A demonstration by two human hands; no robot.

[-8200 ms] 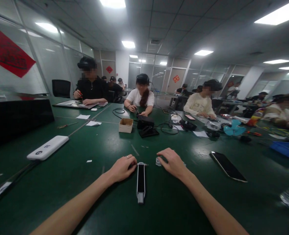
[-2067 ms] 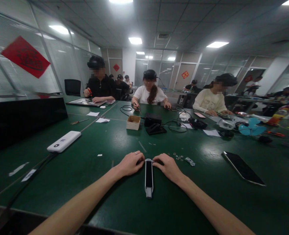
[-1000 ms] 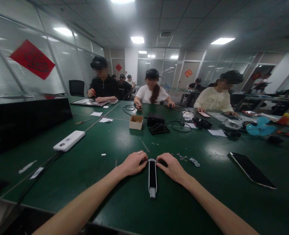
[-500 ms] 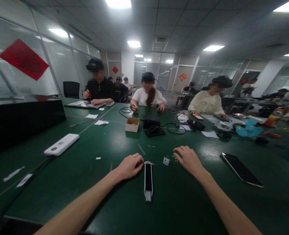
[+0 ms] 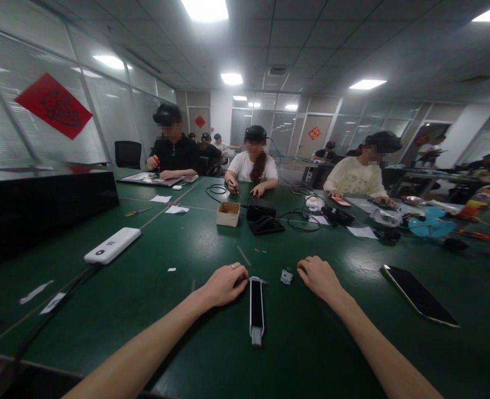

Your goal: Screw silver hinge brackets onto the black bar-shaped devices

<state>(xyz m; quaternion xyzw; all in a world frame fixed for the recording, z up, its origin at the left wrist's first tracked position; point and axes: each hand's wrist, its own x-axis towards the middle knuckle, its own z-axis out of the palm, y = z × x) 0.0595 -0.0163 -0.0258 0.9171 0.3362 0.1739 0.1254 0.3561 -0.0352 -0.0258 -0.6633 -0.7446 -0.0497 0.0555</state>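
The left hand (image 5: 223, 284) curls at the far end of the slim device (image 5: 256, 307), grip hidden — the right hand (image 5: 317, 275), loosely open and empty, lies beside a small bracket (image 5: 286, 276) needing a fine pinch.

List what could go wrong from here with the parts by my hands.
1. The small metal bracket lies loose between the right hand and the slim device; a brush of the fingers could flick it away.
2. The left hand rests at the device's far end alone, so it may pivot on the green table.
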